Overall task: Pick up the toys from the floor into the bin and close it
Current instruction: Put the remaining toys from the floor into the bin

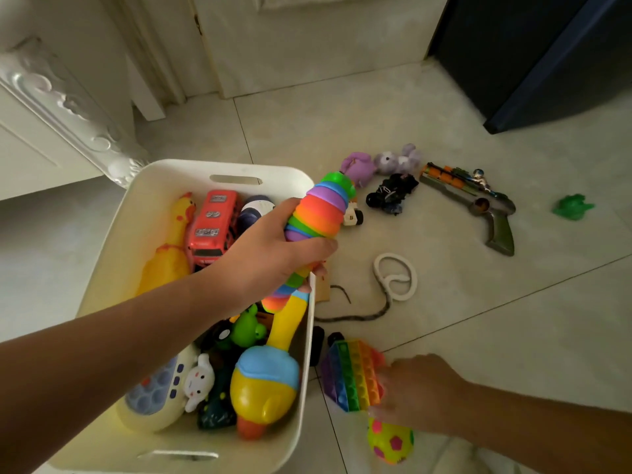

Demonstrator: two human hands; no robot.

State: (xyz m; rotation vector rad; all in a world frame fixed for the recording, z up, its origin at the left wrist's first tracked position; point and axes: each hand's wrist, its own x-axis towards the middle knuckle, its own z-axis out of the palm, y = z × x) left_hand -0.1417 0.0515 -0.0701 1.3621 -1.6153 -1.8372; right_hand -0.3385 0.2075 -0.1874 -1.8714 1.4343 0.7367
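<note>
While the left hand grips one rainbow slug over the bin rim, the right hand touches one pop-it beside the bin, its grasp too blurred to tell. Two purple plushies and one gun lie on the floor beyond.
</note>
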